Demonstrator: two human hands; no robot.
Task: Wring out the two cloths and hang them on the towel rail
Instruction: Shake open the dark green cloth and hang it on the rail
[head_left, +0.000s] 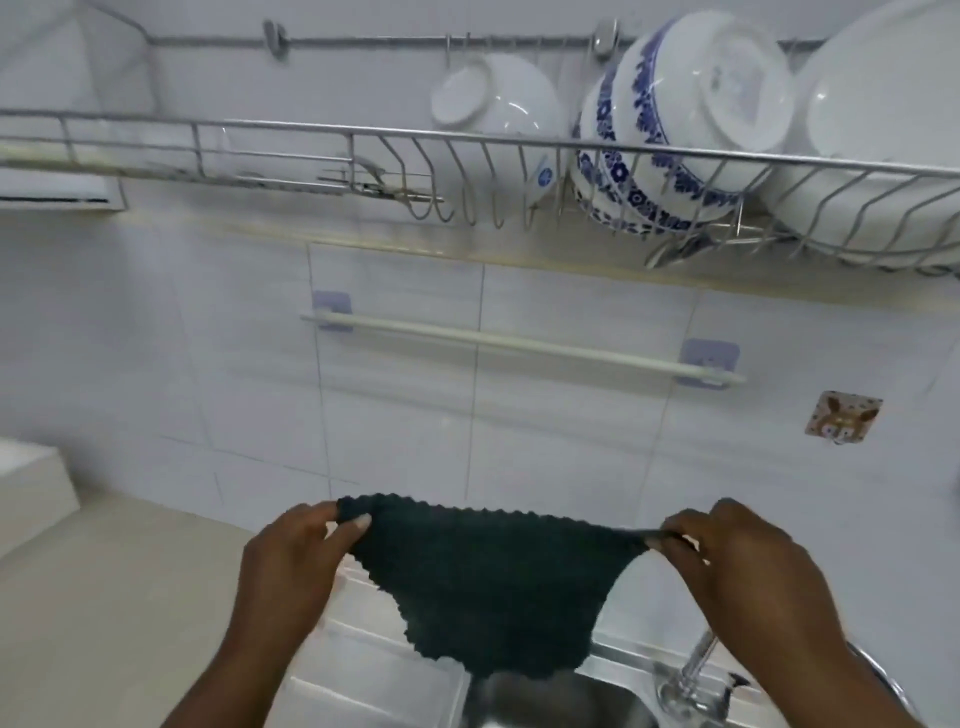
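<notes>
A dark green knitted cloth (488, 577) hangs spread out between my two hands above the sink. My left hand (296, 561) pinches its upper left corner. The upper right corner is pinched by my right hand (737, 556). The cloth's top edge is stretched nearly level, and its lower part sags toward the basin. A white towel rail (519, 345) is fixed to the tiled wall above and behind the cloth, with nothing on it. Only one cloth is in view.
A steel sink (561, 696) lies below the cloth, with a tap (691, 670) at its right. A wire dish rack (467, 150) above the rail holds white and blue-patterned bowls (675, 119). A beige counter (130, 597) runs left. A small hook sticker (841, 418) sits right of the rail.
</notes>
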